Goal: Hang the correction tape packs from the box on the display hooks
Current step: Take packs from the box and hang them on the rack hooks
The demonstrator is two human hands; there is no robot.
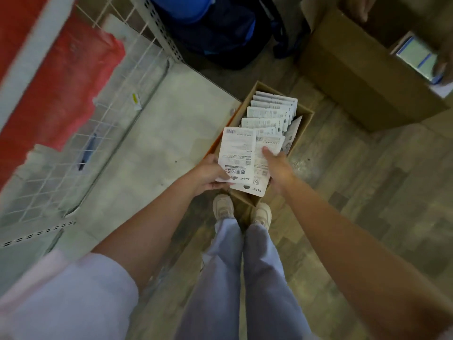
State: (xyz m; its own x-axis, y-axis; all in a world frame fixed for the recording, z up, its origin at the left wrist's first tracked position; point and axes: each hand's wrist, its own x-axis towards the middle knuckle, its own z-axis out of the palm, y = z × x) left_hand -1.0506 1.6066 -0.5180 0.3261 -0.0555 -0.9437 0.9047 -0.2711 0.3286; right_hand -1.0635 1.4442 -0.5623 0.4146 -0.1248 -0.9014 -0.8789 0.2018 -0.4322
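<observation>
Correction tape packs (239,158), flat printed cards, look light and slightly bendy; best pinched at an edge near the hang hole. At frame centre, the left hand (208,174) grips a small stack while the right hand (275,165) grasps more above the cardboard box (305,119).

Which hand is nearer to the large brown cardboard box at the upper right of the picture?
Right. The right hand lies over the small open box of white packs, on the side toward the large brown cardboard box. The left hand grips white packs farther away.
</observation>
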